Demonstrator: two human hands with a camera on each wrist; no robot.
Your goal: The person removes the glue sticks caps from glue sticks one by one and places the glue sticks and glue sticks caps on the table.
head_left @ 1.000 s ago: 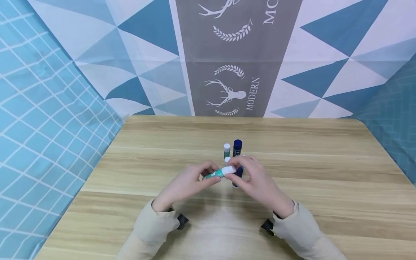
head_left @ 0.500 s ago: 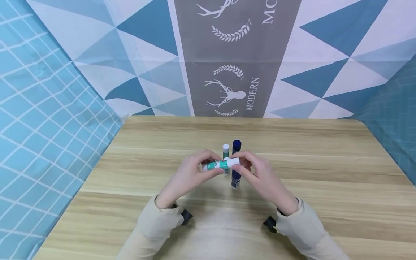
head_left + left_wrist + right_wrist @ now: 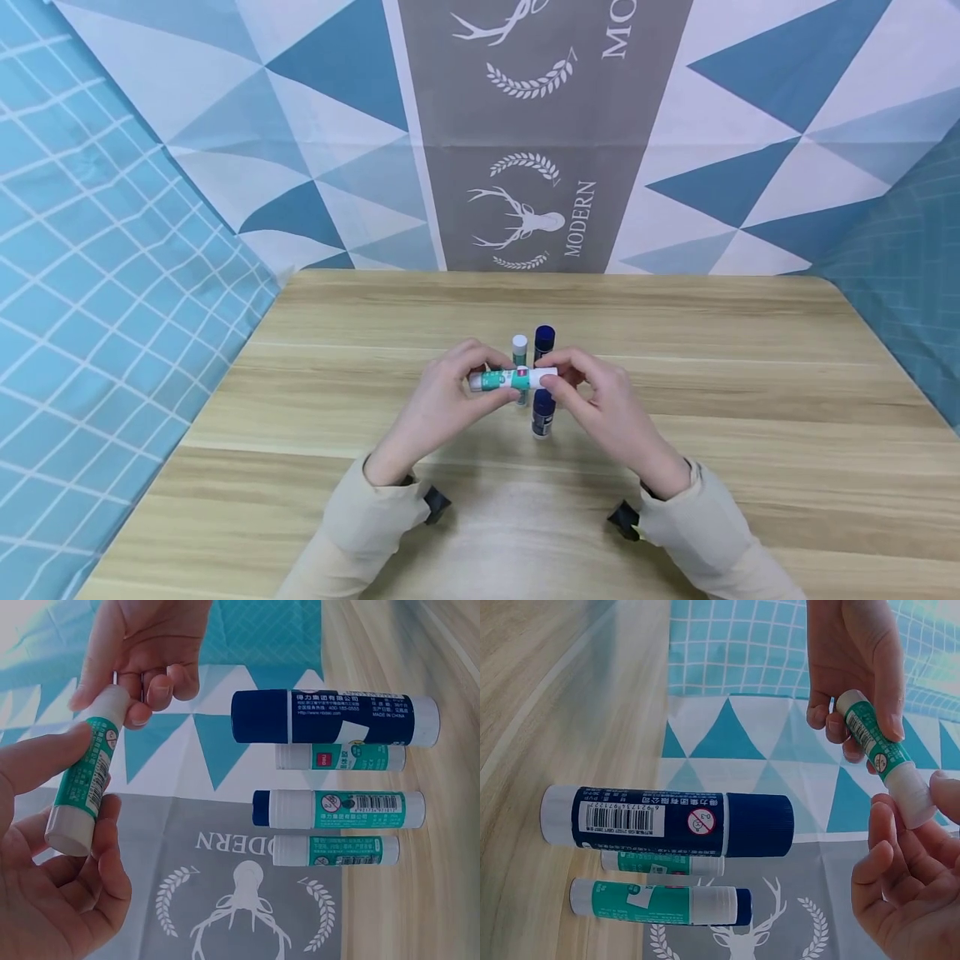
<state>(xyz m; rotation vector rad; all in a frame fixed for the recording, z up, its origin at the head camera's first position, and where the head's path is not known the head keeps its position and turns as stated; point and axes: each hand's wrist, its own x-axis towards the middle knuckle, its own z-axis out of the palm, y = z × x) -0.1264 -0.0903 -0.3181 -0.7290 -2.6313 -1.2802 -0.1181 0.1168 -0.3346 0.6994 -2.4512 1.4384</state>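
A green glue stick with a white cap lies nearly level between both hands, above the table. My left hand grips its green body, thumb in front and fingers behind. At the other end, my right hand pinches the white cap, which is still on the body in the right wrist view. Just beyond the hands, a navy glue stick stands upright, with another navy one farther back. White-capped green glue sticks stand to their left, including one at the back, partly hidden by the held stick.
The standing group shows sideways in the left wrist view: a navy glue stick and several green ones. They rest on a wood-grain table. A patterned cloth hangs behind the table's far edge; blue gridded cloth covers the left side.
Both hands have risen slightly away from the body, bringing the held glue stick from tilted to nearly level. It has turned, showing a red logo. The standing glue sticks have stayed put.
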